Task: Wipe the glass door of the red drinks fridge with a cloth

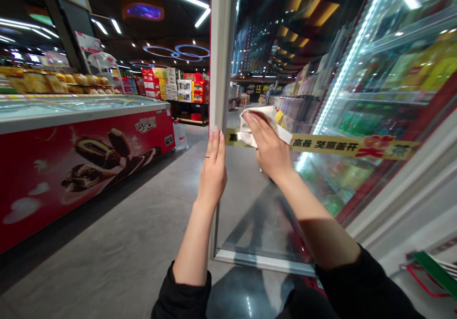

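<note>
My left hand [213, 169] lies with straight fingers against the light frame [216, 62] of a glass door [246, 204]. Nothing shows in its grasp. My right hand [269, 145] presses a white cloth [250, 135] to the glass, with the fingers over it. The cloth is crumpled and overlaps a yellow printed strip [328, 146] that runs across the door. My right palm faces the glass and is hidden.
On the left stands a red chest freezer [107, 166] with jars [46, 80] along its far side. Lit shelves of bottles [410, 71] show at the right. Stacked boxes [178, 88] stand further back. Grey floor [143, 243] lies below, and a green-edged basket [433, 271] is at lower right.
</note>
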`<state>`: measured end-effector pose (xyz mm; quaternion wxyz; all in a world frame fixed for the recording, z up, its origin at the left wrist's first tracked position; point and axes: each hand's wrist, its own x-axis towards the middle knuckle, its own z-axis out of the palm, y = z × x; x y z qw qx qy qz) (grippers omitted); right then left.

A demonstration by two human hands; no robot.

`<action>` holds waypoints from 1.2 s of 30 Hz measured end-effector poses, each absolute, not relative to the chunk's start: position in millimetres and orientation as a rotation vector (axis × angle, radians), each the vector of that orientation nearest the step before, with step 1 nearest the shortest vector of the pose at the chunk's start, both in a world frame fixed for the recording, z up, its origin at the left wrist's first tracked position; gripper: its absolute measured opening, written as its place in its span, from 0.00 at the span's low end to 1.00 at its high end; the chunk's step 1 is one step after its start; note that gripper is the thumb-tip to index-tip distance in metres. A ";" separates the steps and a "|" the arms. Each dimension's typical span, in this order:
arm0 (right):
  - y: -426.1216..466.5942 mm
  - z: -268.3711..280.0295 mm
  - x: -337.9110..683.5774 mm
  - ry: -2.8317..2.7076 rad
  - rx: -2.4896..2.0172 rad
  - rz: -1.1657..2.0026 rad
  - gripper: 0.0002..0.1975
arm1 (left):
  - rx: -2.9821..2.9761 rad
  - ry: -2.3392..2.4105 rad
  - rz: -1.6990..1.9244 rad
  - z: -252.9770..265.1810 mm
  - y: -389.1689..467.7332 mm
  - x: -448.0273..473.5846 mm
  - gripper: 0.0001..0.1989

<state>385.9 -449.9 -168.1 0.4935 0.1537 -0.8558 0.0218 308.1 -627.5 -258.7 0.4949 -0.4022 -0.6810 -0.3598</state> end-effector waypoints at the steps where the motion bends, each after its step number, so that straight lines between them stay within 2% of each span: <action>1: -448.8 -165.7 385.8 -2.047 0.341 0.082 0.45 | -0.980 -1.652 -0.864 -258.8 -627.6 309.1 0.44; 6: -469.4 -152.3 371.3 -2.016 0.325 0.150 0.44 | -0.961 -1.649 -0.851 -262.0 -626.4 310.8 0.45; 14: -463.7 -183.2 379.1 -2.072 0.513 0.057 0.44 | -1.020 -1.590 -0.961 -262.5 -624.8 309.8 0.43; 22: -478.7 -177.1 369.7 -2.018 0.441 0.140 0.43 | -1.056 -1.601 -0.992 -263.4 -629.3 308.4 0.43; 29: -461.7 -194.4 384.7 -2.038 0.424 0.080 0.45 | -1.030 -1.585 -0.990 -263.6 -629.6 310.4 0.43; 36: -458.7 -160.8 377.7 -1.942 0.283 0.108 0.46 | -1.022 -1.594 -1.008 -261.9 -629.3 317.4 0.45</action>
